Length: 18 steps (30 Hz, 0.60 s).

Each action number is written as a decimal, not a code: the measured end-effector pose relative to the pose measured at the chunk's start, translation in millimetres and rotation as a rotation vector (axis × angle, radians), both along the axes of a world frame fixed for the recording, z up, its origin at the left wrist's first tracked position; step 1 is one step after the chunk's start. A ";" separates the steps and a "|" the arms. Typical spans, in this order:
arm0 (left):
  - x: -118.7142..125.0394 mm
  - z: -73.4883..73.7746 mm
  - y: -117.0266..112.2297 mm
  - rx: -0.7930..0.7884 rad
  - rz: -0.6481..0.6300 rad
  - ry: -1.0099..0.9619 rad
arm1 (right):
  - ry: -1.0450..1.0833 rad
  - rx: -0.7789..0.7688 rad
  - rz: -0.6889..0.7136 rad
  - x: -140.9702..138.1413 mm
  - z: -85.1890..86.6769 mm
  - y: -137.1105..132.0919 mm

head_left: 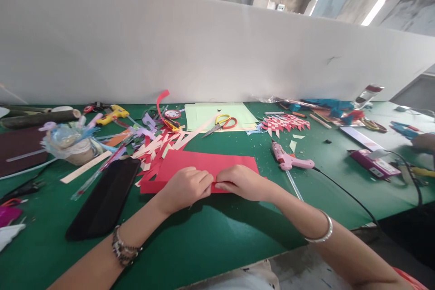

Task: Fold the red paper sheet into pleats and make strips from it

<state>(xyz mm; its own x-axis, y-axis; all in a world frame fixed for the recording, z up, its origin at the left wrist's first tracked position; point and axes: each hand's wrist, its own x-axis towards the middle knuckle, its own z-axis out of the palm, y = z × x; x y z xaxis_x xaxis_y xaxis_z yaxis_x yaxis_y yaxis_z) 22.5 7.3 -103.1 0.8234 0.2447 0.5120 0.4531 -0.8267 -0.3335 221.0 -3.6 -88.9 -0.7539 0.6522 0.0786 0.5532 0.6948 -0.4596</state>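
Observation:
A sheet of red paper (207, 163) lies in front of me on the green table, its near edge folded up into a narrow flap. My left hand (190, 186) is closed on the folded edge near its middle. Right beside it, my right hand (241, 182) pinches the same edge, the thumbs and fingertips almost touching. The fingers partly hide the fold. Beyond the paper, scissors (222, 123) with yellow and orange handles rest on pale green sheets (200, 113). Red and pale paper strips (152, 149) are heaped at the paper's left.
To the right lie a pink glue gun (288, 158) with a cord, a woven red-and-white paper piece (283, 123) and a purple box (374, 163). On the left are a black pouch (105, 197) and a yellow glue gun (113, 114). A white partition (204, 50) stands behind.

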 end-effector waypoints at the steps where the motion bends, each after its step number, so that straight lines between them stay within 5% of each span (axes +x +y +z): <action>1: -1.9 0.7 0.0 0.010 0.002 0.005 | 0.007 0.000 0.010 0.8 0.2 0.3; 12: -66.4 7.5 9.2 -0.007 0.139 0.078 | -0.010 -0.018 -0.033 38.0 16.6 -0.1; 18: -92.1 16.2 15.8 0.017 0.229 0.130 | -0.049 0.007 0.001 33.8 22.2 -3.5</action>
